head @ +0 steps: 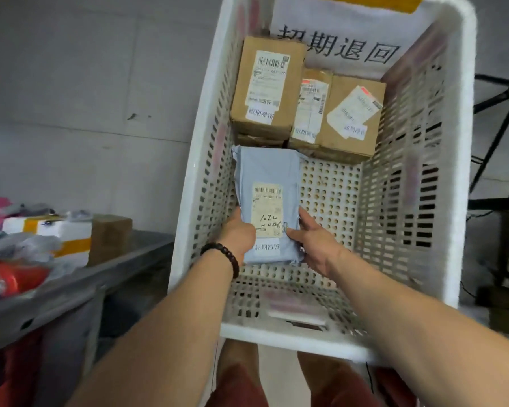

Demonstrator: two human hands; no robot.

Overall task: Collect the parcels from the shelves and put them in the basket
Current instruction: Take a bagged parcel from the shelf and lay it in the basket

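A large white perforated basket (417, 183) stands in front of me. Inside it, near the left wall, lies a pale blue soft parcel (266, 168) with a shipping label. My left hand (240, 235), a dark bead bracelet on its wrist, grips the parcel's left edge. On the other side my right hand (315, 242) holds the right edge, thumb on top. Three brown cardboard boxes fill the far end: a tall one (266, 83) at the left, a narrow one (312, 107) in the middle and a wider one (353, 118) at the right.
A grey metal shelf (80, 277) at the left carries a brown box (110, 239), a white foam box with yellow tape (59, 233), grey bags and a red item (15, 277). A black stand (500, 118) rises right of the basket. A sign with printed characters (338, 48) leans on the basket's far wall.
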